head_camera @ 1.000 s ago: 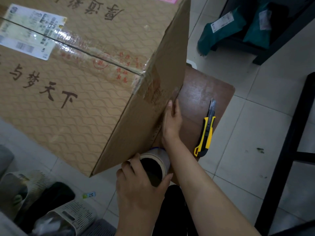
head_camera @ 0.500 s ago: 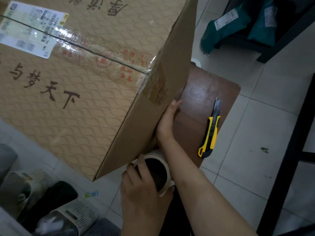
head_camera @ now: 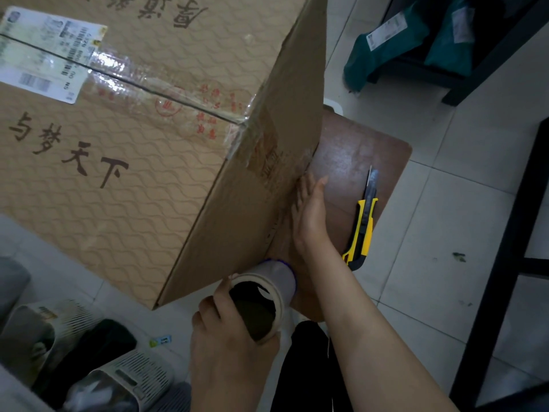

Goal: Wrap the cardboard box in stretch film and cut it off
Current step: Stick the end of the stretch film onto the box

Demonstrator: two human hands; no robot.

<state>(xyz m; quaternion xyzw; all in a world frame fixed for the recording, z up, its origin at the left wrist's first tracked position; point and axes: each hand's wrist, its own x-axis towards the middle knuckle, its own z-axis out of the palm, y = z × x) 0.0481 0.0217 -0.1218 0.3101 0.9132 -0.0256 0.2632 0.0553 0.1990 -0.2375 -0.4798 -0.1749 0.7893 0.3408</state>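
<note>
A large cardboard box (head_camera: 142, 179) with printed characters and a white shipping label rests on a brown stool (head_camera: 356, 156) and overhangs it on the left. My left hand (head_camera: 228, 346) grips the stretch film roll (head_camera: 267, 295) by its cardboard core, just below the box's near right corner. My right hand (head_camera: 309, 212) lies flat with fingers together against the box's right side, pressing the film's end to the cardboard. A yellow and black utility knife (head_camera: 364, 221) lies on the stool right of that hand, blade extended.
White slotted baskets (head_camera: 130, 379) with dark items stand on the tiled floor at lower left. A black frame (head_camera: 505, 233) runs down the right side. Green parcels (head_camera: 386, 40) sit under dark furniture at the upper right.
My right hand slid a little up the box side and flattened against it. The film roll in my left hand shifted slightly, staying under the box corner.
</note>
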